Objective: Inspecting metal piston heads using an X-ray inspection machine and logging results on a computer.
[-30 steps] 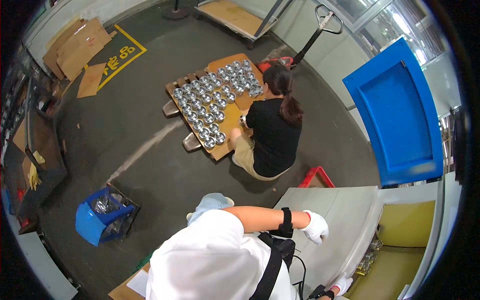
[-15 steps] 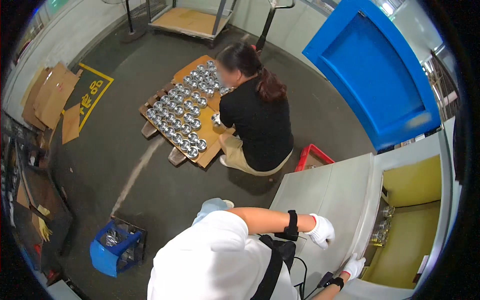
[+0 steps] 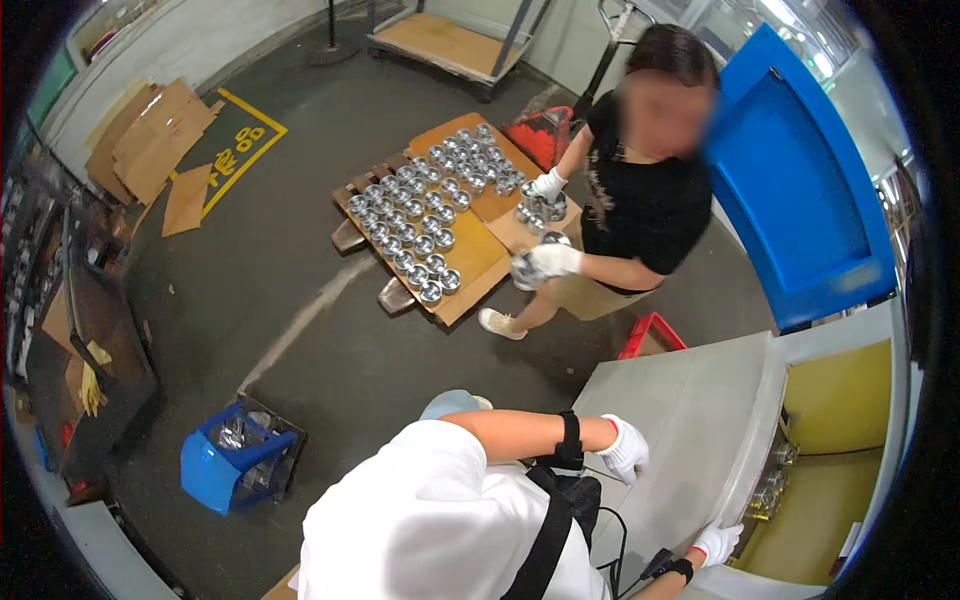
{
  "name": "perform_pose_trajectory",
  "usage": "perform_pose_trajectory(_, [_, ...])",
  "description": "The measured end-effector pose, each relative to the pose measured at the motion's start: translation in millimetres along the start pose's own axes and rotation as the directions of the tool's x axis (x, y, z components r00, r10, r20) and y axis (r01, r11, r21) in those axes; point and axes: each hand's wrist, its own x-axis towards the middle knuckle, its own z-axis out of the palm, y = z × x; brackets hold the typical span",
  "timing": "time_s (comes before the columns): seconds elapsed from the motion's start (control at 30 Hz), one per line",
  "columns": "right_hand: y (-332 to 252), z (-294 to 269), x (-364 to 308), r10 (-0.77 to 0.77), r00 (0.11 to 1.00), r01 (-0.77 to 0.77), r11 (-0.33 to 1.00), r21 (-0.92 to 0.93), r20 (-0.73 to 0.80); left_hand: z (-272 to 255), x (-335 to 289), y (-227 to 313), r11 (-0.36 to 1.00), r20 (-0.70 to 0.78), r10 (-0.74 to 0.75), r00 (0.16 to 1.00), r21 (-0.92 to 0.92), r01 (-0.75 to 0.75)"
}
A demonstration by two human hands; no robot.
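Head view showed the left hand (image 3: 626,449) spread flat on the grey panel (image 3: 700,400), the right hand (image 3: 718,542) gripping its near edge, apparently steadying it; shifting it would need both hands gripping.

Factory floor — bare concrete, pallet (image 3: 455,262) of shiny metal cups (image 3: 415,215), flat cardboard (image 3: 150,140), blue crate (image 3: 235,465), platform cart (image 3: 450,40), yellow floor marking (image 3: 235,150).

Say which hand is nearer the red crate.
Left. The left hand lies on the grey panel below the crate; the right hand is at the panel's lower edge, farther off.
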Motion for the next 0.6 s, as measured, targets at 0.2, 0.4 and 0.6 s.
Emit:
perform_pose_trajectory(0.2, [-2,-4,-2,-0.030,0.998,0.028,0.999,-0.041,-0.046,1,-85,-13,0.984,-0.025,-0.175,0.984,0.029,0.176])
perform_pose_trajectory(0.4, [-2,43,-74,-0.196,0.957,0.276,0.849,0.451,-0.215,-16,-144,-16,0.976,-0.112,-0.213,0.971,0.010,0.216])
perform_pose_trajectory(0.6, [-97,61,-291,-0.617,0.703,0.341,0.730,0.593,0.354,-54,-238,-36,0.952,-0.081,-0.306,0.948,-0.042,0.304])
